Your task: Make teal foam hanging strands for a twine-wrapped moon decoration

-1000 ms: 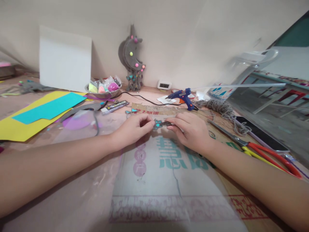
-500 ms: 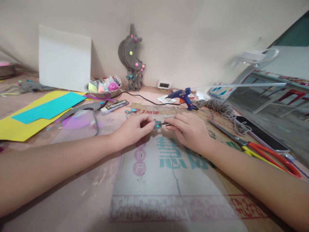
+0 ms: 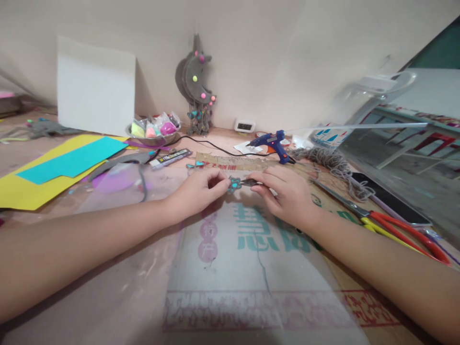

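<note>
Thumb and fingers of my left hand [image 3: 201, 191] pinch the left edge of a small flower-shaped piece [image 3: 235, 184], turquoise with a grey outline. From the right, my right hand [image 3: 283, 191] grips dark metal tweezers [image 3: 249, 182], mostly covered by the fingers. Their pointed tips touch the right side of the flower piece or lie just beside it. Both hands are above a clear plastic sheet [image 3: 223, 268] that covers printed cardboard [image 3: 373, 306].
Behind the hands stands a blue glue gun [image 3: 276, 145] with a long glue stick. Grey yarn [image 3: 328, 165], red-and-yellow-handled scissors [image 3: 398, 230] and a phone [image 3: 395, 201] are at right. Turquoise sheet [image 3: 72, 160], a bowl [image 3: 153, 136] and a grey moon ornament [image 3: 196, 79] are at left and back.
The flower piece has turned to show more of its turquoise face. My right hand has shifted slightly right, showing more of the tweezers. The left hand has barely moved.
</note>
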The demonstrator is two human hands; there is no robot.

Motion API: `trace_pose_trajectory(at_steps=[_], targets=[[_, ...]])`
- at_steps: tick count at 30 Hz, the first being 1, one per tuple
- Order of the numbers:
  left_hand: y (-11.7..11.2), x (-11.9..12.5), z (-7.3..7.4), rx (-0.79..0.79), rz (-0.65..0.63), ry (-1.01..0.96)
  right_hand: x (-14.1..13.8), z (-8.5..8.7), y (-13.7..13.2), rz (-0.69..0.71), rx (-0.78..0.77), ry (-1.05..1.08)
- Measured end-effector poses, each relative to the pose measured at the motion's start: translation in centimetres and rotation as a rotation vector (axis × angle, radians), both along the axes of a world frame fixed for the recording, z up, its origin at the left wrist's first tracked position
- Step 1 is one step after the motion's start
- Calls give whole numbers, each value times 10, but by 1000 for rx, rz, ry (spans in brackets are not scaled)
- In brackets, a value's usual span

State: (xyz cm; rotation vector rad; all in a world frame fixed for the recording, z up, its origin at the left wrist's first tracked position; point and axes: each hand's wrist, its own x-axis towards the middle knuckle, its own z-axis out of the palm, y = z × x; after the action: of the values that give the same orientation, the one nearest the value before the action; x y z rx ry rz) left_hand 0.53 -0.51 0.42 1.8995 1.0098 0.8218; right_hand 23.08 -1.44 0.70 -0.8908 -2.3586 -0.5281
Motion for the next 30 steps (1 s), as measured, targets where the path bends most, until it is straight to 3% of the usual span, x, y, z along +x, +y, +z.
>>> trace_pose_trajectory(at_steps=[30], targets=[[0,0,2,-22,27,4,-1,-2,1,-62,-29,-102]])
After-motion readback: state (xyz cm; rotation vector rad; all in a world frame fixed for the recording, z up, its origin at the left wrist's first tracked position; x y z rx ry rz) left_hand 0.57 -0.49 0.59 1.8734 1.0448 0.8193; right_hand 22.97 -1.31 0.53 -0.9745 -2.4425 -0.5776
